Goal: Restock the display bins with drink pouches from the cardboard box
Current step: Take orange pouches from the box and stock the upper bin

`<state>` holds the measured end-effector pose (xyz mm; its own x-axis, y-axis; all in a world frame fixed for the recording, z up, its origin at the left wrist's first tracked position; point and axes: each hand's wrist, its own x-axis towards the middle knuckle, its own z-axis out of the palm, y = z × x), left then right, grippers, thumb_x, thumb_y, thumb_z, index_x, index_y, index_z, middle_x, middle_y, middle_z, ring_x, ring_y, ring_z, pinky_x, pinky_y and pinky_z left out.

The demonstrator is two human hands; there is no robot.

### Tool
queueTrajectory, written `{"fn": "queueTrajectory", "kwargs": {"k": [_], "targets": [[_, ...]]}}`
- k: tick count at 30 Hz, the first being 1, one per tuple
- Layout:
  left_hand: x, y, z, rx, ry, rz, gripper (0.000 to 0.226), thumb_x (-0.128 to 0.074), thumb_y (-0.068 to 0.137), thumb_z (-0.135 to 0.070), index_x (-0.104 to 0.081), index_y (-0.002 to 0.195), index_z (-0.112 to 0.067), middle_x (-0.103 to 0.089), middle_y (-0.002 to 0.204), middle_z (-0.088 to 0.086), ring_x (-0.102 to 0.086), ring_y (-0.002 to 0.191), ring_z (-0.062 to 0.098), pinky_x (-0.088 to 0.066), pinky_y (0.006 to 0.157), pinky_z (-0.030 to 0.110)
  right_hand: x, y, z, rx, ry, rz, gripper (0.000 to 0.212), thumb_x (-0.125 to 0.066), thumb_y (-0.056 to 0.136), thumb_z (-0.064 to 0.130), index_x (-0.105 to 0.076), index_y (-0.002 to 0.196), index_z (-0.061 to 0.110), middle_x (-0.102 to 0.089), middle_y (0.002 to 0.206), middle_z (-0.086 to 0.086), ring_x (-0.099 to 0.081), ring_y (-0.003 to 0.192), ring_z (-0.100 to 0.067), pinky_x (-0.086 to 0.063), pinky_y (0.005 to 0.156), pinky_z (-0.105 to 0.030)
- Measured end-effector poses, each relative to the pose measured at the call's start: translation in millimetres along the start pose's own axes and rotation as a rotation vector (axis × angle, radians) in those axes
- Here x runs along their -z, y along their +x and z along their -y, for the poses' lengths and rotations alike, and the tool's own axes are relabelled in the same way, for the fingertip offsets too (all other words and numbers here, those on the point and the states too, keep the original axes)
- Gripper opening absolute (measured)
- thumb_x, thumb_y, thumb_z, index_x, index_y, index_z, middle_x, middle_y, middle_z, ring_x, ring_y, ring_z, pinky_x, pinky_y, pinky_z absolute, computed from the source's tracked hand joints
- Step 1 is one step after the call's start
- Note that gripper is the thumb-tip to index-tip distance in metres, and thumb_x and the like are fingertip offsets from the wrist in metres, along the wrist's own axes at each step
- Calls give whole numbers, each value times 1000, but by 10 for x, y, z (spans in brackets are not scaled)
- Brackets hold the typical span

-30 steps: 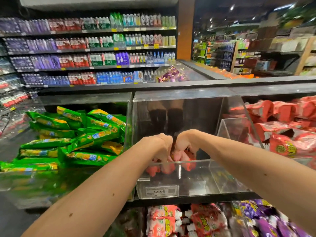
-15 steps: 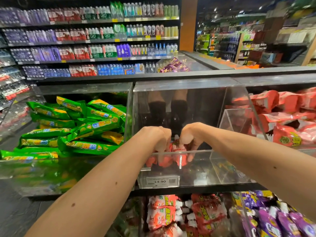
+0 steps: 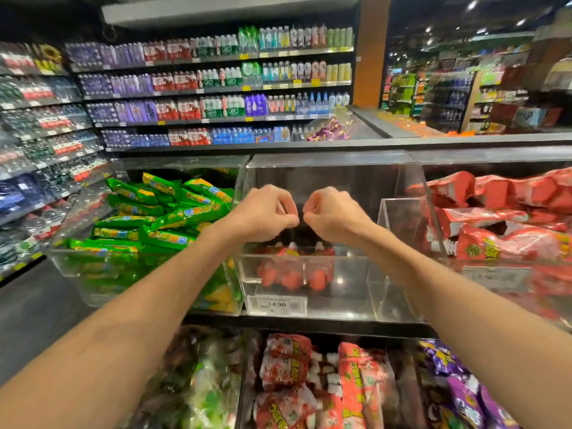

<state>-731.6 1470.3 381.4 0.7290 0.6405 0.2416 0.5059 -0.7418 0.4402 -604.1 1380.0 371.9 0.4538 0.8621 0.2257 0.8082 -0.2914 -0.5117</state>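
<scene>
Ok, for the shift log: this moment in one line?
left hand: curled, empty | right hand: curled, empty | both over middle bin | red pouches: standing inside

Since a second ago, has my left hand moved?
Yes, upward. Against the front wall of the middle bin, the left hand was down among the red pouches; now it is above them, fingers curled, holding nothing.
</scene>
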Motion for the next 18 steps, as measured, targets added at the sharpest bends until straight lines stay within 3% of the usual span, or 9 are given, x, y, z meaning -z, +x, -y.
{"fn": "queueTrajectory", "kwargs": {"k": [4, 8, 13, 18], "targets": [[172, -806, -231, -47, -121, -281, 10, -75, 84, -30, -67, 79, -25, -66, 71, -7, -59, 66, 5, -45, 60, 21, 46, -840, 17, 282, 238, -259, 7, -63, 88, 23, -69, 92, 19, -69, 81, 5, -65, 77, -20, -53, 73, -37], [-56, -1588, -491, -174, -311, -325, 9, -72, 80, -31, -65, 78, -25, -65, 68, -10, -60, 64, 6, -49, 63, 22, -82, -1809, -205, 384, 316, -390, 11, -63, 90, 27, -65, 91, 16, -63, 75, 9, -59, 64, -10, -51, 62, -31], [-831, -2154, -926, -307, -480, -143, 6, -71, 80, -31, -65, 81, -30, -69, 79, -11, -66, 69, 10, -50, 63, 19, -302, -3001, -835, 132, 271, -456, 11, -63, 89, 31, -66, 91, 20, -61, 77, 11, -54, 66, -3, -48, 62, -24], [-2112, -2337, -1885, -525, -600, 257, 12, -71, 80, -22, -67, 89, -28, -67, 85, -12, -64, 75, 5, -50, 68, 22, -180, -4269, -1862, -318, 158, -483, 16, -58, 87, 39, -59, 79, 25, -49, 67, 21, -45, 65, 5, -36, 61, -19]]}}
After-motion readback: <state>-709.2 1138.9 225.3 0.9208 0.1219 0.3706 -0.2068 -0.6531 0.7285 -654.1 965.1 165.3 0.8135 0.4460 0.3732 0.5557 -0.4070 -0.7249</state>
